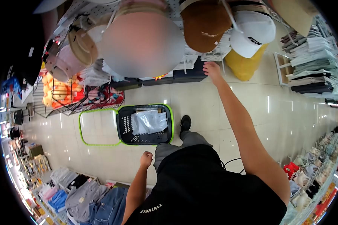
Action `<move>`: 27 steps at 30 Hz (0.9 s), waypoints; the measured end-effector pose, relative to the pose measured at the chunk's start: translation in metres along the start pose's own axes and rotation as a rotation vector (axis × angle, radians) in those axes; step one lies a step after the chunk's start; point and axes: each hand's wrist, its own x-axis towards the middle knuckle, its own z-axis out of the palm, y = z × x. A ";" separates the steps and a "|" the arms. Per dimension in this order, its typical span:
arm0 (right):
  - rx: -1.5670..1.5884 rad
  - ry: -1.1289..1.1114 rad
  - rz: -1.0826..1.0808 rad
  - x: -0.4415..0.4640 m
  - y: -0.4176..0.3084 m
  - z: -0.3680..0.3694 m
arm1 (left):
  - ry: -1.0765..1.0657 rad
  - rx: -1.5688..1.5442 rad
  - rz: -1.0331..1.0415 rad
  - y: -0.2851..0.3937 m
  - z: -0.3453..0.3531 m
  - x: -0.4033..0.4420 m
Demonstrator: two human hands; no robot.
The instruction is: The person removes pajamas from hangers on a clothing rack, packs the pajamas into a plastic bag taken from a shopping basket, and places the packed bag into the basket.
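My right hand (212, 70) is stretched out toward the display, fingers slightly bent and apart, with nothing visible in it. Just above it hang white packets (216, 53), below a brown cap (204, 26) and a white cap (252, 32); whether the fingertips touch a packet I cannot tell. My left hand (146, 159) hangs by my thigh, its fingers curled in with nothing showing in them. In front of my legs a black shopping basket (124, 139) with a green rim stands on the floor, holding a clear plastic-wrapped package (149, 122).
A wire bin of orange plush toys (58, 90) stands left of the display. Folded clothes (311, 63) are stacked at right. Clothing (82, 197) lies at lower left, and a rack of small garments (308, 168) runs along the lower right. The basket's green handle (80, 127) extends left.
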 end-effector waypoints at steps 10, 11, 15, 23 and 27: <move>-1.180 -0.436 -0.142 -0.084 0.212 -0.031 | -0.018 -0.023 -0.005 -0.013 -0.006 -0.018; -1.346 -0.563 -0.065 -0.095 0.234 -0.037 | 0.006 -0.048 -0.018 -0.019 -0.006 -0.016; -1.477 -0.535 -0.002 -0.166 0.283 -0.037 | 0.046 -0.081 -0.018 -0.051 -0.025 -0.011; -1.243 -0.560 0.065 -0.246 0.292 0.031 | 0.219 0.157 -0.075 -0.158 -0.174 0.009; -1.041 -0.414 -0.105 -0.282 0.282 0.080 | 0.398 0.221 -0.094 -0.223 -0.300 0.072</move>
